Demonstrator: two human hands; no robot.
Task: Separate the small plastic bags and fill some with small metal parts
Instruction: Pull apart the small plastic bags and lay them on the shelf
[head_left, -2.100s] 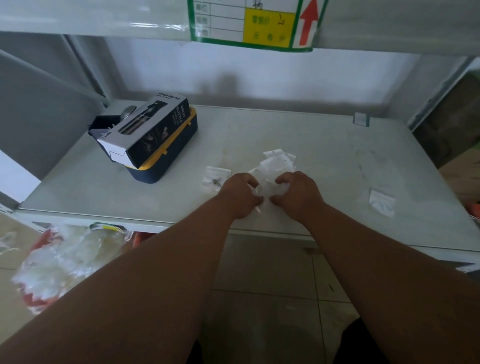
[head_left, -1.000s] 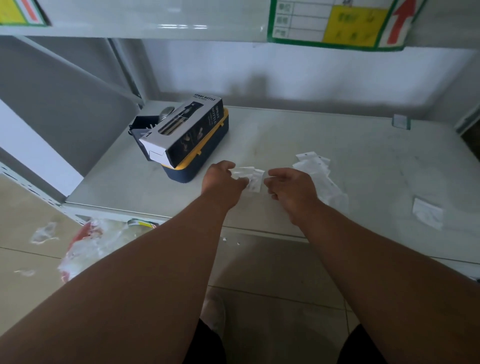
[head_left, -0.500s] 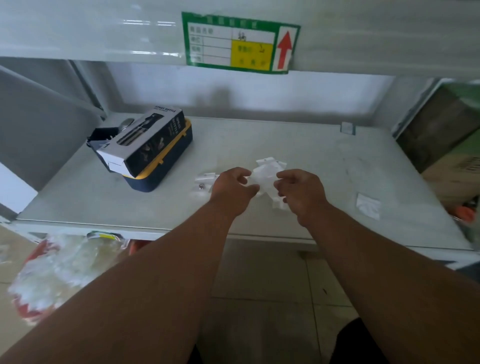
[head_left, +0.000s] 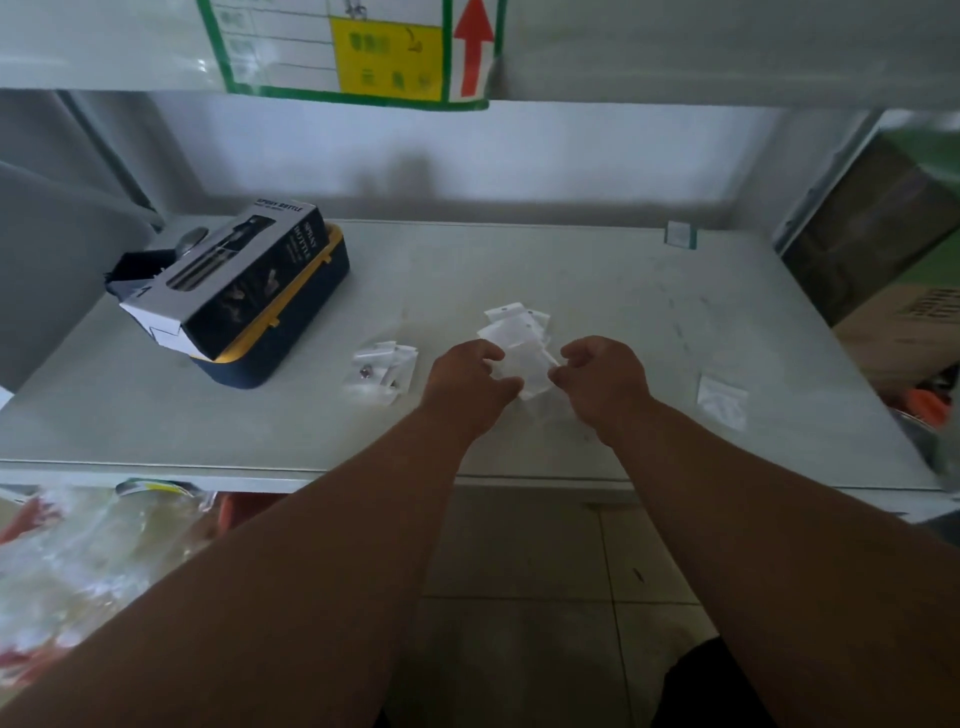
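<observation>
A small clear plastic bag (head_left: 530, 371) is held between my left hand (head_left: 465, 384) and my right hand (head_left: 605, 382), each pinching one side just above the shelf. Behind it a loose stack of empty bags (head_left: 514, 325) lies on the shelf. To the left lie a few bags with small metal parts (head_left: 382, 371) inside. One more empty bag (head_left: 722, 400) lies alone to the right.
A navy and yellow case (head_left: 291, 332) with a spray-bottle box (head_left: 228, 280) on top sits at the back left of the grey shelf (head_left: 597, 270). A labelled shelf edge (head_left: 363, 52) hangs overhead. Cardboard boxes (head_left: 893, 332) stand at right; a plastic sack (head_left: 78, 571) lies lower left.
My hands left the stack of bags with one bag held between them, lifted it, and now hold it low in front of the stack. The camera view has swung left and back.
</observation>
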